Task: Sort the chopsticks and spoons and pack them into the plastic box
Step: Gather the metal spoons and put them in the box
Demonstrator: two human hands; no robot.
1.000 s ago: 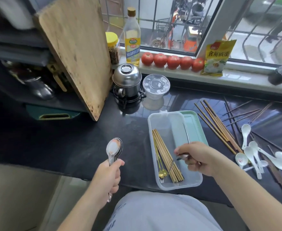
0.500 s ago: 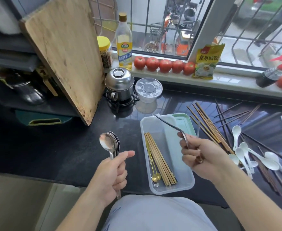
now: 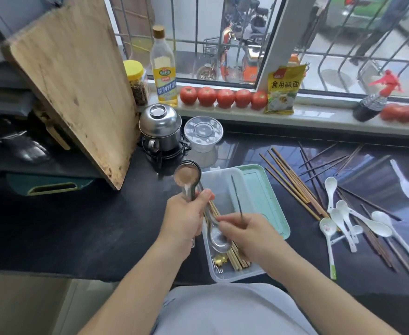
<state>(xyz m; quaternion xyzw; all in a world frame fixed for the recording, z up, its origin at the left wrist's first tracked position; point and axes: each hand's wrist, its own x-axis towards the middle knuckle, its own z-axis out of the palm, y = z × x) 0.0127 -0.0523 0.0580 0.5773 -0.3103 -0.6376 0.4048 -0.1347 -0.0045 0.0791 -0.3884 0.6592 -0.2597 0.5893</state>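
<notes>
Left hand grips a stack of metal spoons by the handles, bowls upward, at the left edge of the plastic box on the dark counter. Right hand pinches a thin dark utensil above the box, with a single metal spoon at its fingertips. Wooden chopsticks lie inside; further chopsticks and white spoons lie to the right.

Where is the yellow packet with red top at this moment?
In the head view, the yellow packet stands on the windowsill, right of the row of tomatoes and against the window frame.
</notes>
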